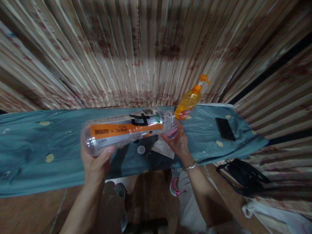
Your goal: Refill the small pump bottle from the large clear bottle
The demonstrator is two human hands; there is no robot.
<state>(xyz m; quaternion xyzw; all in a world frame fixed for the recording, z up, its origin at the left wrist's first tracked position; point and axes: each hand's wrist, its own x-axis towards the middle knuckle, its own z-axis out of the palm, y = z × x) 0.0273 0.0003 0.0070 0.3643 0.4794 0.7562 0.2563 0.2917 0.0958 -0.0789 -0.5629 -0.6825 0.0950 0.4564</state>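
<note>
A large clear plastic bottle (126,130) with an orange and silver label is tipped on its side, its neck toward the right. My left hand (97,164) is closed around its base end. At the bottle's mouth, my right hand (179,143) grips a small clear container (171,130) with something pink showing in it. Whether the bottle's mouth touches that container I cannot tell. Beneath the bottle, a white round cap (141,149) lies on the teal cloth (65,146). A white sheet, perhaps tissue (163,149), is beside my right hand.
Just beyond my right hand stands an orange pump bottle (188,102). A black phone (225,129) lies farther right on the cloth. Pleated, patterned curtains (146,58) hang behind the narrow table. On the lower right is a black bag (243,175).
</note>
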